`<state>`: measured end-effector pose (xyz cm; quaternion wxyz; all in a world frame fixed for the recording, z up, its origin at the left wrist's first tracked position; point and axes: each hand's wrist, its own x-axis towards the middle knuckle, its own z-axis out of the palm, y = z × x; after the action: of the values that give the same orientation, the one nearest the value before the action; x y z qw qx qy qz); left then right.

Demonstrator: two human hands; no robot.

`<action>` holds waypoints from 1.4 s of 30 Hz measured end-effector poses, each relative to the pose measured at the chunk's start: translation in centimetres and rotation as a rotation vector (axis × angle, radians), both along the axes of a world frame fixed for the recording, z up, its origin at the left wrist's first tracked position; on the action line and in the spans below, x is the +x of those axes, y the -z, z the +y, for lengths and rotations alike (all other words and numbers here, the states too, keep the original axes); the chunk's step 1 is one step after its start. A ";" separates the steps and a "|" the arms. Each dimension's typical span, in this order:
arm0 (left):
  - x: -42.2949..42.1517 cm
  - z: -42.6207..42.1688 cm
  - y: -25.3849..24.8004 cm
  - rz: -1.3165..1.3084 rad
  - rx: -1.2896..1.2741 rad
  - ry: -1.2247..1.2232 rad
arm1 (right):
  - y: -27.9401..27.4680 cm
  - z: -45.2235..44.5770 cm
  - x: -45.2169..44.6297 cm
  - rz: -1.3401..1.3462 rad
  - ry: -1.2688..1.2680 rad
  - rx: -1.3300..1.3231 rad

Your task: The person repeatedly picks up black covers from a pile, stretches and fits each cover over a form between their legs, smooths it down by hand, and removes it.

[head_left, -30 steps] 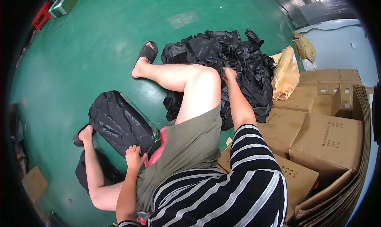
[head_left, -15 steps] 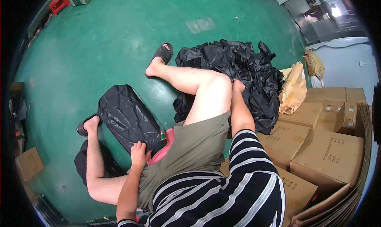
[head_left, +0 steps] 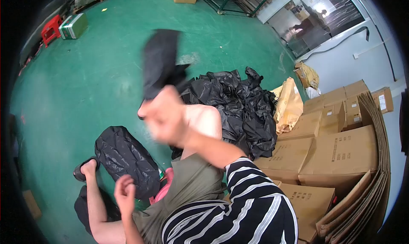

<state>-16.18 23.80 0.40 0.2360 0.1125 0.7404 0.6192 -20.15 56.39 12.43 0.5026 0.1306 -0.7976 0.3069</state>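
My right hand (head_left: 164,118), smeared by motion, is raised in front of my knee. It grips a piece of thin black sheet material (head_left: 161,63), perhaps a folded bag, which stands up above the fist. My left hand (head_left: 125,193) is held beside a large black bundle (head_left: 128,158), its fingers loosely bent and apart with nothing in them. The bundle lies on the floor between my legs, with a pink thing (head_left: 164,186) at its near end. Beyond my right knee spreads a crumpled heap of the same shiny black material (head_left: 234,107).
Stacked cardboard boxes (head_left: 341,154) and flattened cartons (head_left: 375,133) stand on my right. A yellowish sack (head_left: 289,105) leans by the heap. Another black bundle (head_left: 91,205) lies under my left leg. A red stool (head_left: 52,30) and a green-white box (head_left: 73,26) are far left.
My right hand has risen from the heap by my knee, carrying a black piece up and leftward. My left hand has come off the black bundle. The view has tilted up.
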 end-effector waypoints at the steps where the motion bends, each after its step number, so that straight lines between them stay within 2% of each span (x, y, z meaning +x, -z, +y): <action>1: -0.9 -0.5 -1.2 -0.124 0.215 -0.136 | -0.2 -4.3 0.5 0.004 -0.108 0.092; 2: -1.8 -0.1 -3.6 -0.301 0.380 -0.331 | -0.6 -7.7 1.1 -0.037 -0.339 0.068; 3: -2.6 -1.8 -3.8 -0.293 0.849 -0.105 | -0.3 -11.0 1.9 -0.031 -0.488 0.138; 4: -3.0 -2.6 -5.2 -0.456 1.055 -0.345 | -0.2 -13.5 3.1 -0.092 -0.663 0.199; 5: -3.4 -1.8 -9.1 -0.558 0.778 -0.998 | 0.6 -16.2 4.0 -0.086 -0.822 0.249; 6: -3.5 -1.9 -9.1 -0.555 0.776 -0.999 | 2.1 -18.7 5.3 -0.135 -0.939 0.322; 10: -3.6 -3.1 -7.9 -0.587 0.789 -0.879 | 4.6 -22.0 7.8 -0.308 -1.008 0.321; 14: -2.9 -4.9 -7.9 -0.438 0.718 -1.029 | 3.6 -19.7 7.7 -0.648 -1.063 0.160; 15: -3.8 -4.2 -8.2 -0.278 0.757 -0.605 | 3.5 -18.9 7.2 -0.753 -1.077 0.117; 16: -3.4 -4.7 -7.6 -0.436 0.830 -0.880 | 2.5 -18.2 6.9 -0.800 -1.001 0.080; 17: -3.6 -3.4 -6.9 -0.428 1.157 -0.463 | 1.5 -17.5 6.3 -0.740 -0.883 0.068; 18: -3.4 -2.1 -8.3 -0.559 1.207 -0.519 | 1.5 -16.7 6.0 -0.773 -0.804 -0.034; 19: -3.5 -1.5 -8.2 -0.449 1.245 -0.484 | 2.4 -16.3 5.9 -0.759 -0.657 -0.147; 20: -3.4 -1.2 -8.3 -0.472 1.337 -0.412 | 2.4 -15.2 5.4 -0.859 -0.573 -0.307; 21: -3.3 -0.9 -8.5 -0.501 1.430 -0.328 | 4.0 -14.5 4.8 -0.828 -0.502 -0.476; 22: -3.2 -0.6 -8.6 -0.494 1.405 -0.392 | 4.0 -14.2 4.0 -0.836 -0.401 -0.702; 23: -3.0 -0.8 -8.0 -0.497 1.411 -0.393 | 5.1 -13.5 3.2 -0.834 -0.343 -0.775; 24: -2.7 -1.2 -6.9 -0.531 1.441 -0.354 | 5.9 -13.0 2.5 -0.841 -0.326 -0.869; 25: -2.6 -1.1 -6.6 -0.567 1.471 -0.313 | 6.7 -12.3 2.3 -0.897 -0.439 -1.009; 26: -2.3 -0.8 -6.8 -0.635 1.393 -0.370 | 7.3 -11.6 2.3 -0.949 -0.554 -1.150; 27: -1.9 -1.1 -6.0 -0.682 1.341 -0.353 | 7.5 -10.6 2.5 -1.040 -0.643 -1.169; 29: -1.3 -2.4 -4.6 -0.730 1.235 -0.293 | 6.7 -10.0 1.9 -1.042 -0.814 -1.138; 30: -1.1 -3.1 -4.4 -0.738 1.155 -0.262 | 9.0 -7.2 2.6 -1.138 -0.820 -0.894; 32: -1.3 -5.1 -2.8 -0.715 0.983 -0.165 | 3.7 -8.3 3.1 -1.070 -0.737 -0.898; 33: -1.3 -4.7 -4.0 -0.638 0.734 -0.404 | 2.2 -9.2 3.3 -0.970 -0.669 -0.926; 34: -1.4 -4.1 -5.8 -0.466 0.610 -0.470 | 1.1 -9.3 3.7 -0.914 -0.595 -0.877; 35: -1.0 -4.8 -5.5 -0.377 0.539 -0.444 | 0.8 -10.0 4.3 -0.824 -0.599 -0.948; 36: -0.3 -6.0 -4.6 -0.421 0.601 -0.342 | -1.0 -10.0 4.7 -0.851 -0.585 -0.777; 37: 0.1 -7.4 -3.3 -0.188 0.263 -0.354 | -0.9 -10.1 4.6 -0.607 -0.677 -0.568; 38: -0.3 -7.1 -3.1 0.076 -0.060 -0.370 | -1.9 -10.2 4.2 -0.609 -0.810 -0.470; 39: -1.3 -5.8 -6.5 0.158 0.041 -0.248 | -2.4 -10.5 4.5 -0.655 -0.948 -0.476; 40: -2.3 -4.8 -7.1 0.373 0.001 -0.264 | -3.4 -11.1 4.5 -0.674 -1.040 -0.446; 41: -2.4 -3.3 -8.2 0.465 0.075 -0.343 | -4.1 -11.9 4.9 -0.613 -1.123 -0.495; 42: -2.8 -2.5 -8.3 0.473 0.099 -0.318 | -4.5 -12.3 5.4 -0.603 -1.130 -0.464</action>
<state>-18.94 21.34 8.72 -0.0488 0.1477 0.7521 0.6404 -14.71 44.06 16.91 0.0361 0.3247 -0.6258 0.7083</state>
